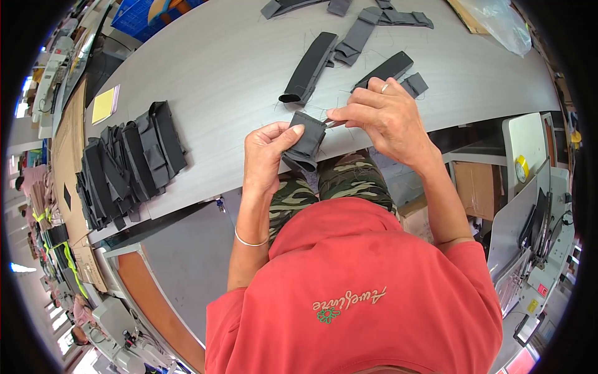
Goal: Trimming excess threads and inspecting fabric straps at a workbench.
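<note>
the left hand (269, 153) is pinching a folded dark fabric piece (305, 142) at the centre of the frame, over the counter (224, 68) edge. the right hand (380, 112) is pinching small snips (334, 123) against it; trimming close probably needs the fabric taut. loose strips (309, 68) are lying above, a stack of pieces (128, 165) at left, nothing blocking.

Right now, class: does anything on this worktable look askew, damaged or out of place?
Nothing is damaged. The stack of dark fabric pieces at the table's left edge leans unevenly, and loose pieces lie scattered at odd angles beyond the hands.
</note>
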`<act>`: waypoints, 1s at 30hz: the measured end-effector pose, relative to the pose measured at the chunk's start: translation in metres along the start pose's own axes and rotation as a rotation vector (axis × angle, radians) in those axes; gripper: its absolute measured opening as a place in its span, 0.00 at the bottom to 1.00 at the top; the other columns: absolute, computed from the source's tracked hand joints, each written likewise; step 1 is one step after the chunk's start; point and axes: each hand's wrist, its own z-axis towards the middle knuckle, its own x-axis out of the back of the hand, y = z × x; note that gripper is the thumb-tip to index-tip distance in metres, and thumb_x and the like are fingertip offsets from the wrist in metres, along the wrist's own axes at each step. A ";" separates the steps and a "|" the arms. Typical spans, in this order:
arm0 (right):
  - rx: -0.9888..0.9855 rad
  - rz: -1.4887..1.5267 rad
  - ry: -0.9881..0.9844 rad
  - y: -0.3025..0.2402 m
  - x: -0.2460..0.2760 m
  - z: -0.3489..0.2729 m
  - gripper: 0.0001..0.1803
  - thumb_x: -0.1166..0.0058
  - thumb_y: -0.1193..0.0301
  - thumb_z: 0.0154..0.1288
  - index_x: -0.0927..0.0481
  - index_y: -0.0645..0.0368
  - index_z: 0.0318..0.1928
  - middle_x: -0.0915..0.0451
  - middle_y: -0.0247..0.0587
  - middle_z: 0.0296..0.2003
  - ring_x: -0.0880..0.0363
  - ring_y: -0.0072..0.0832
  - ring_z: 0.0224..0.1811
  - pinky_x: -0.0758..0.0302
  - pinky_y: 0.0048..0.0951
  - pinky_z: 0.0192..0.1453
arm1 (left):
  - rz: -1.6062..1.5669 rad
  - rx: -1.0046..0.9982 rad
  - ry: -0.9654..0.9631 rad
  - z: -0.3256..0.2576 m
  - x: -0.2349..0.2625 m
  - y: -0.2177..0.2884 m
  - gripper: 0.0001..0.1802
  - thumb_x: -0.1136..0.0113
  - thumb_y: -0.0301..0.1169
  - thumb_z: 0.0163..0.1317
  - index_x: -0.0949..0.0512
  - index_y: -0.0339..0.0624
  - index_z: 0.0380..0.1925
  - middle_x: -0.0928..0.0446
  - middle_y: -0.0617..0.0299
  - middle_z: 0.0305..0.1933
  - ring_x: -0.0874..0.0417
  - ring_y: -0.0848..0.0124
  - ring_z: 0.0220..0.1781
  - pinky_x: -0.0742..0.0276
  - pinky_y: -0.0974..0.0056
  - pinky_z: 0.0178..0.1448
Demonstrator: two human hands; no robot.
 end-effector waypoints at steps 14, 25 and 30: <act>0.067 -0.102 -0.021 0.003 0.002 -0.001 0.13 0.42 0.75 0.49 0.15 0.44 0.37 0.28 0.23 0.22 0.36 0.26 0.26 0.43 0.29 0.33 | 0.002 0.004 -0.003 0.001 0.000 -0.002 0.08 0.37 0.27 0.60 0.18 0.30 0.34 0.18 0.61 0.29 0.21 0.79 0.29 0.27 0.74 0.37; 0.042 -0.070 -0.026 0.002 0.001 -0.002 0.13 0.45 0.75 0.48 0.15 0.44 0.34 0.29 0.25 0.22 0.35 0.26 0.27 0.41 0.29 0.33 | 0.031 0.009 -0.016 0.001 0.000 -0.001 0.08 0.37 0.26 0.59 0.18 0.30 0.34 0.18 0.61 0.29 0.21 0.79 0.29 0.26 0.74 0.37; 0.059 -0.094 -0.005 0.001 -0.001 -0.002 0.13 0.44 0.76 0.47 0.15 0.43 0.33 0.29 0.25 0.22 0.35 0.26 0.26 0.42 0.28 0.31 | 0.023 0.011 -0.023 0.000 0.000 0.001 0.08 0.37 0.26 0.60 0.18 0.31 0.33 0.18 0.61 0.29 0.21 0.80 0.30 0.27 0.75 0.37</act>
